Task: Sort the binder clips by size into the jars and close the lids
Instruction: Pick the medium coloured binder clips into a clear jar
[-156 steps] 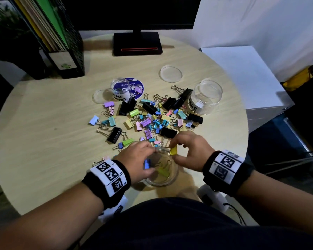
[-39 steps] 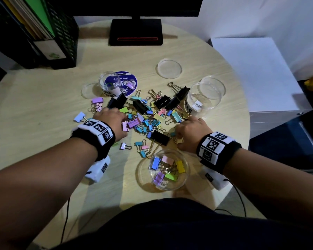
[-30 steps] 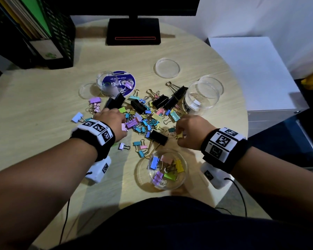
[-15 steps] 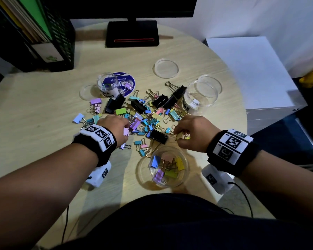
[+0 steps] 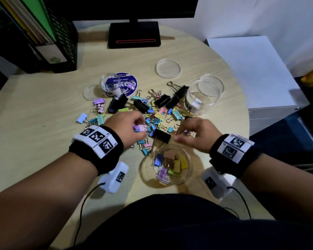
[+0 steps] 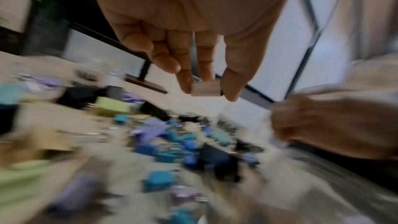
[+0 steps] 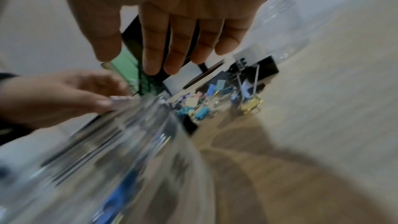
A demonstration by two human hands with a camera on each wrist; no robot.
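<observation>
A loose pile of coloured and black binder clips (image 5: 153, 114) lies mid-table. My left hand (image 5: 140, 127) pinches a small pink clip (image 5: 143, 127) between thumb and fingers just above the pile; the left wrist view shows that clip (image 6: 205, 88) clearly. My right hand (image 5: 181, 136) hovers beside a big black clip (image 5: 161, 135), fingers relaxed and empty in the right wrist view (image 7: 129, 64). An open jar (image 5: 185, 175) holding several coloured clips stands nearest me, between both hands. A small jar (image 5: 110, 83) stands back left and a large jar (image 5: 202, 95) back right.
Clear lids lie at the back (image 5: 167, 68), beside the small jar (image 5: 88, 92) and behind the large jar (image 5: 214, 82). A purple disc (image 5: 129, 82), a monitor base (image 5: 134, 34) and a black file holder (image 5: 58, 42) stand further back. The table edge runs close on the right.
My left hand has lifted a pink clip off the pile and drawn it toward the near jar. My right hand has pulled back from the pile and its fingers have loosened.
</observation>
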